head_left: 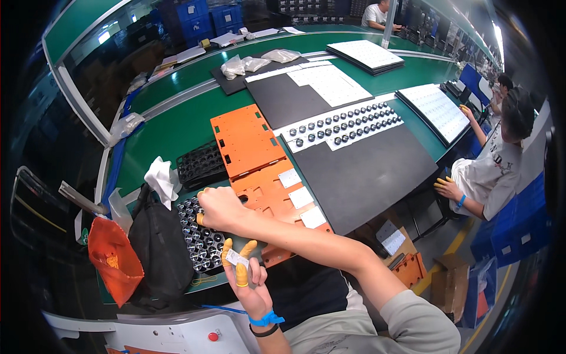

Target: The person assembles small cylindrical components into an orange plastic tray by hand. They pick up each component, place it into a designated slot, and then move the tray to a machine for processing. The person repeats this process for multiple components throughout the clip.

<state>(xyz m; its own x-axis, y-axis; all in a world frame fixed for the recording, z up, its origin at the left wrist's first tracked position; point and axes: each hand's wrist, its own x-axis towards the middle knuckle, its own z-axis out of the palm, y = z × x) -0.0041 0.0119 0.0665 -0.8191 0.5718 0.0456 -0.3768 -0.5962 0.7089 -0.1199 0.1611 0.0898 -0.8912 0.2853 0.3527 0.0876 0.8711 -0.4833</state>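
A small white rectangular plate [237,259] is pinched between the fingertips of my left hand [252,286], which wears yellow finger cots and a blue wristband. My right hand [223,209] reaches across to the left, over a black tray [200,268] filled with round black parts with shiny tops. Its fingers, also in yellow cots, curl down at the tray's far part; whatever they grip is hidden. Beside the tray lies an orange two-panel fixture [250,141], with several white plates [300,197] set along the right side of its near panel.
A dark board [365,183] to the right carries white plates with rows of black round parts [348,127]. Another black tray [201,164] stands behind. At left are a black bag [158,242] and an orange bag [115,253]. A co-worker [492,159] sits at right near a stacked panel [436,112].
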